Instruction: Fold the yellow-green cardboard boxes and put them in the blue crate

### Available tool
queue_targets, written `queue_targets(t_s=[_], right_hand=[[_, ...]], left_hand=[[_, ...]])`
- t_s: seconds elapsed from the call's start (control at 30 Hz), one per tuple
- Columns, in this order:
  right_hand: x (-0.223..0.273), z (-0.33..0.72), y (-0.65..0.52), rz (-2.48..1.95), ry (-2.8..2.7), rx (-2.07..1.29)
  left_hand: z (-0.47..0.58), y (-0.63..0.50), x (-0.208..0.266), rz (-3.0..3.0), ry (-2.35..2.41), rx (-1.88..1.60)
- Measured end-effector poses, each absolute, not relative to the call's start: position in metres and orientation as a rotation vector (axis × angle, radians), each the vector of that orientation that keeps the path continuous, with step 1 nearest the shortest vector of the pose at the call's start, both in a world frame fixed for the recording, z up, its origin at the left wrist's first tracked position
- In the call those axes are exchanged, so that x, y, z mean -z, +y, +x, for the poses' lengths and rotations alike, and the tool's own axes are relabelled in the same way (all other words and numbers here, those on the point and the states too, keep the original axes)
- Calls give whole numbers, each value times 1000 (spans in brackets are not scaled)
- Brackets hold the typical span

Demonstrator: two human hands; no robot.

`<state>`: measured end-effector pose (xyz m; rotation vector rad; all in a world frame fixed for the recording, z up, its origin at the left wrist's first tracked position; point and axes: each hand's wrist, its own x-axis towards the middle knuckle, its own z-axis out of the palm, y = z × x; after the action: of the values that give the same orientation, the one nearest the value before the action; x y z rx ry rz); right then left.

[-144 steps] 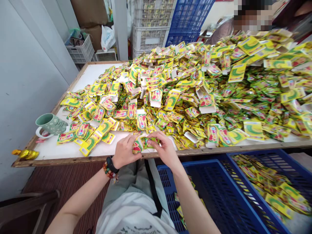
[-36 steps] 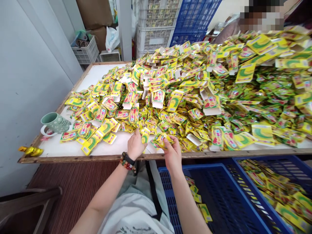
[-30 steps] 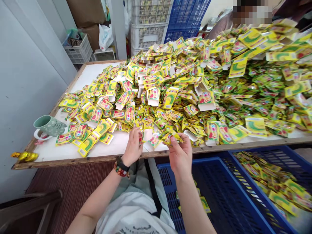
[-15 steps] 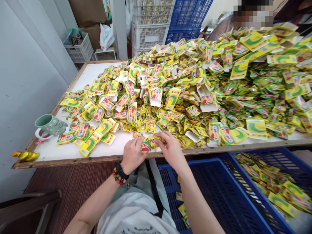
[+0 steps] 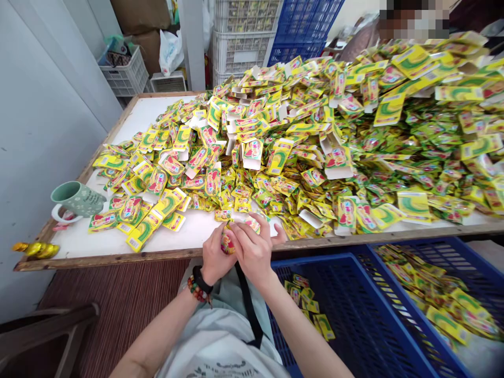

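My left hand (image 5: 216, 253) and my right hand (image 5: 252, 250) meet at the near edge of the table (image 5: 102, 255), both closed on one small yellow-and-red box (image 5: 227, 243) with sachets in it. The left hand wears a black band and a beaded bracelet at the wrist. Just beyond my fingers begins a huge pile of yellow-green sachets and flat small boxes (image 5: 315, 142) that covers most of the white tabletop. A blue crate (image 5: 354, 315) stands below my right forearm with a few filled boxes (image 5: 311, 310) on its floor.
A green mug (image 5: 74, 199) lies at the table's left end, a gold wrapped object (image 5: 35, 249) on the corner. A second blue crate (image 5: 444, 289) at right holds many boxes. Another person sits behind the pile at far right. White and blue crates are stacked at the back.
My hands reached into the pile's edge, gathered sachets and a flat box, then drew back together to the table edge. They now press closer around the box.
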<state>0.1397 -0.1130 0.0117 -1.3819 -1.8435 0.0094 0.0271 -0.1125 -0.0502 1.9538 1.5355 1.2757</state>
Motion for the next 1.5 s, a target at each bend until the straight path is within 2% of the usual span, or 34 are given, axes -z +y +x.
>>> queue_targets(t_s=[0.33, 0.4, 0.5, 0.6, 0.83, 1.07, 1.17, 1.27, 1.37, 1.5], right_hand=[[-1, 141, -129, -1393, -1712, -301], [1, 141, -128, -1363, -1488, -466], [5, 141, -122, -1263, -1197, -898], [7, 139, -120, -1137, -1214, -1211], [9, 137, -122, -1322, -1273, -965], [8, 140, -123, -1145, -1664, -811], [6, 161, -140, -1210, -1765, -703], [4, 199, -155, -1503, -1846, -560], [7, 215, -141, -1726, -1987, -338], [13, 168, -71, -1716, -2096, -439]], left_hand=[[26, -114, 49, 1942, 1467, -1265], [24, -114, 51, 1990, 1416, -1267], [23, -114, 53, 2045, 1391, -1246], [24, -116, 53, 2046, 1473, -1175], [24, -117, 51, 2056, 1488, -1045], [27, -118, 54, 2001, 1493, -1093], [18, -113, 38, 2146, 1244, -975], [-3, -90, 18, 2317, 1051, -757], [-21, -52, 8, 2338, 1508, -681], [-24, -7, 10, 2522, 1821, -271]])
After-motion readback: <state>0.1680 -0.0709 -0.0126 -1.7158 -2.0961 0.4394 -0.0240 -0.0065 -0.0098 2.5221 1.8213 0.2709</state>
